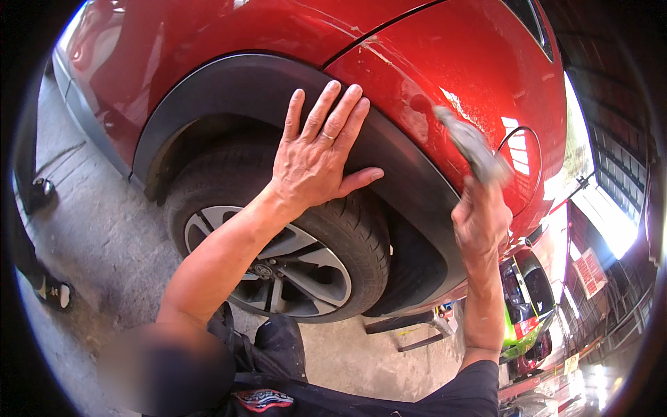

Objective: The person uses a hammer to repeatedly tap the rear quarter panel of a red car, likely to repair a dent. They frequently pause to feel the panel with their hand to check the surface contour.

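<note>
My left hand [313, 156] lies flat with its fingers stretched on the black wheel arch trim [243, 83] of a red car. Its fingertips reach the trim's upper edge, beside the red body panel [396, 48]. My right hand [483, 219] is closed around what looks like a hammer [476, 146], grey and smeared by motion; its handle is hidden in my fist. The tool's narrow end points up and left, in front of the panel, and I cannot tell whether it touches. Pale scuffs and scratches mark the paint there. Below my left hand stands the tyre [368, 243] with its alloy wheel [306, 267].
Another person's dark shoes [55, 292] are on the concrete floor [104, 229] at the left. Under the car's rear, right of the wheel, sits a dark metal object [424, 326]. A green car [521, 299] stands farther back at the right, near metal shutters.
</note>
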### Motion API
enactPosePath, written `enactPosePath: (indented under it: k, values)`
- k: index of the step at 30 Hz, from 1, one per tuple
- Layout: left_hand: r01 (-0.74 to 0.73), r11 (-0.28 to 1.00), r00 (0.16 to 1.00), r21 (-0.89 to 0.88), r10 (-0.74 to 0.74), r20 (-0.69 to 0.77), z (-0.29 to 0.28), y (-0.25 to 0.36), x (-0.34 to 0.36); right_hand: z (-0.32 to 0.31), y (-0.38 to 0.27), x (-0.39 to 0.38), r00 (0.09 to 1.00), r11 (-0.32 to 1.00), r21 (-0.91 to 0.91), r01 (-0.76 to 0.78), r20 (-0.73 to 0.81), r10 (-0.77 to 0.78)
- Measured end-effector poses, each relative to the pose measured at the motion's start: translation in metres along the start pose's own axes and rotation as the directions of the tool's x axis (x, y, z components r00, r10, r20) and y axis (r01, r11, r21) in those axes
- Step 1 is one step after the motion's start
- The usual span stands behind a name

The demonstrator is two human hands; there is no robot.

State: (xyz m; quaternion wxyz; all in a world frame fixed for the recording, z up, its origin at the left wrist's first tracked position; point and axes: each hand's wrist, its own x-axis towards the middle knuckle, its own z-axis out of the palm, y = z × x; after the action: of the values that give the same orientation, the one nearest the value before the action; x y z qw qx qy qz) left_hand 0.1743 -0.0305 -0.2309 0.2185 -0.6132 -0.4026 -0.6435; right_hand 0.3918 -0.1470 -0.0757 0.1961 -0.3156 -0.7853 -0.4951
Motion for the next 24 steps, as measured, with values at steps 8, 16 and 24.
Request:
enactPosePath:
  k: [8, 16, 24]
  values:
    - [0.001, 1.000, 1.000, 0.001, -0.001, 0.007, 0.000, 0.001, 0.000, -0.006, -0.008, 0.001, 1.000, 0.999, -0.037, 0.004, 0.010, -0.003]
    - [-0.002, 1.000, 1.000, 0.016, 0.002, 0.000, -0.001, 0.001, 0.000, 0.003, 0.002, -0.004, 0.967, 0.985, -0.032, 0.167, -0.190, -0.171]
    - [-0.005, 1.000, 1.000, 0.002, 0.005, 0.001, -0.001, 0.001, -0.001, 0.007, -0.010, 0.008, 0.977, 0.995, -0.077, 0.061, -0.201, -0.075]
